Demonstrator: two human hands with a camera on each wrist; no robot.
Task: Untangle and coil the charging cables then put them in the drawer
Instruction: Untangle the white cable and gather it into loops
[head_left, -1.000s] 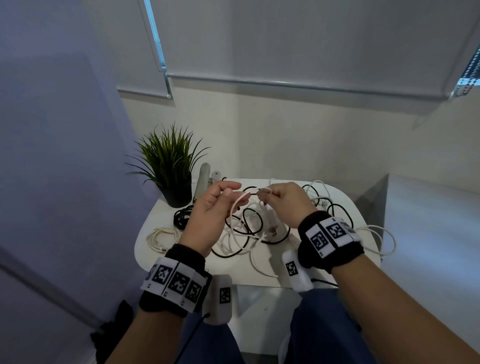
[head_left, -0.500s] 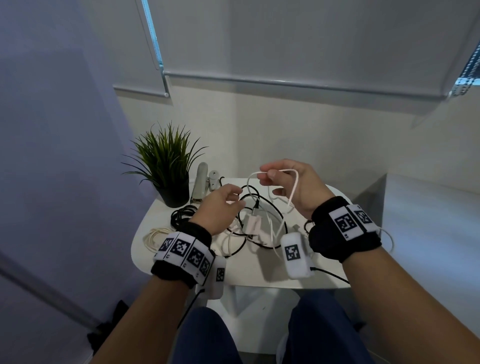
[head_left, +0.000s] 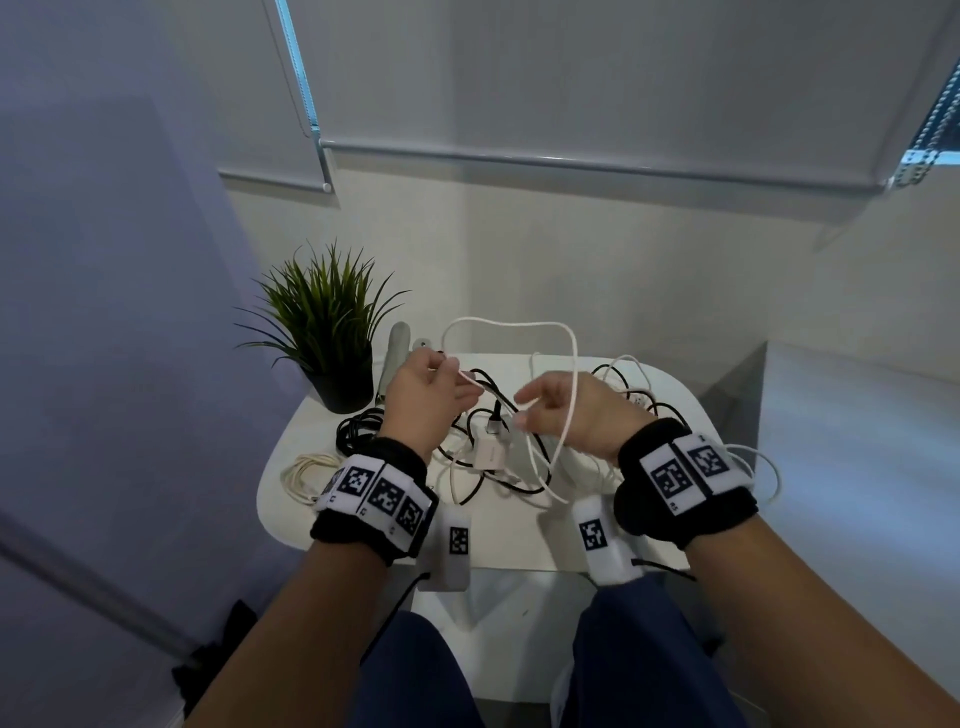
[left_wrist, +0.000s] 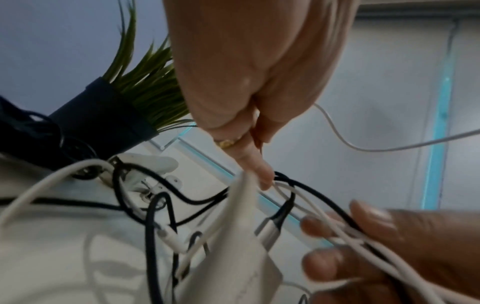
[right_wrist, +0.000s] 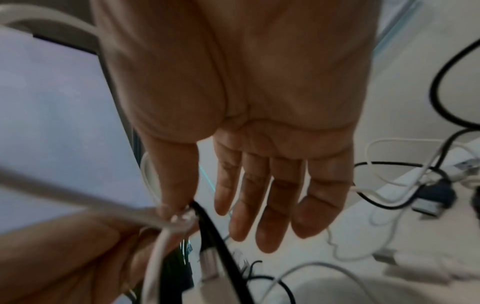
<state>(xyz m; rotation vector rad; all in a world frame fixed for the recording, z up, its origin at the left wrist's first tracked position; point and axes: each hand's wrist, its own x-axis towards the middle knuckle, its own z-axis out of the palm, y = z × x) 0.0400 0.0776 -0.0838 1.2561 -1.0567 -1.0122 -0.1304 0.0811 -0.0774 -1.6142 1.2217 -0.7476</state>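
Note:
A thin white cable (head_left: 509, 325) arcs high between my two hands above the tangle. My left hand (head_left: 431, 400) pinches one end of that arc in its curled fingers, and the white cable (left_wrist: 337, 133) leaves the left hand (left_wrist: 246, 72) to the right. My right hand (head_left: 571, 421) has the cable draped over its back. It holds a strand lightly between thumb and forefinger (left_wrist: 317, 224), while the other fingers (right_wrist: 272, 205) stay straight. Below the hands, black cables (head_left: 358, 431) and white ones lie knotted around a white charger block (head_left: 488, 454).
The small white table (head_left: 519, 540) carries the whole tangle. A coiled cream cable (head_left: 306, 470) lies at its left edge and a potted plant (head_left: 327, 322) stands at the back left beside a grey upright object (head_left: 397, 343). More white loops hang off the right edge (head_left: 769, 467).
My right hand came down from its raised position to the left hand's level. The left hand lifted and moved away from it, so the white cable now spans a tall arc between them.

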